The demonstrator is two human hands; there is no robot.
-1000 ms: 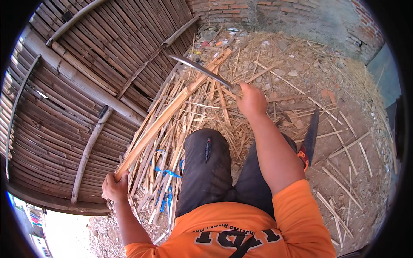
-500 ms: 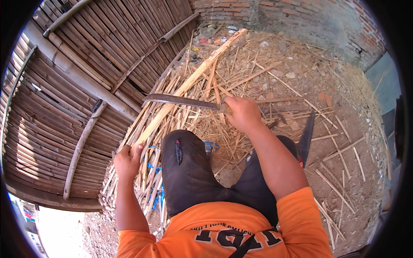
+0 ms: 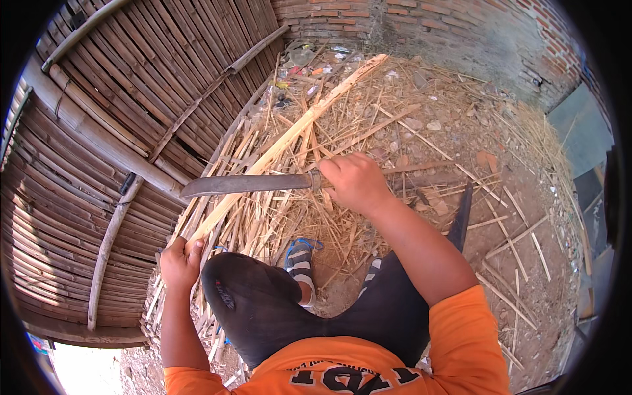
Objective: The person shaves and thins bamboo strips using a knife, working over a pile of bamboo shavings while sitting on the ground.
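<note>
**Pale wood strip (image 3: 286, 141) and machete (image 3: 250, 184), one in each hand**

Left hand (image 3: 180, 263) closes its fingers round the strip's near end; right hand (image 3: 355, 183) wraps the machete's handle. The blade crosses over the strip, contact unclear. The strip slants over split sticks (image 3: 243, 224) heaped along the ground's (image 3: 559, 283) left edge, beside the bamboo wall (image 3: 85, 210).

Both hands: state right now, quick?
Left hand: closed, holding the near end of a long wood strip.
Right hand: closed, holding a machete by its handle.
</note>
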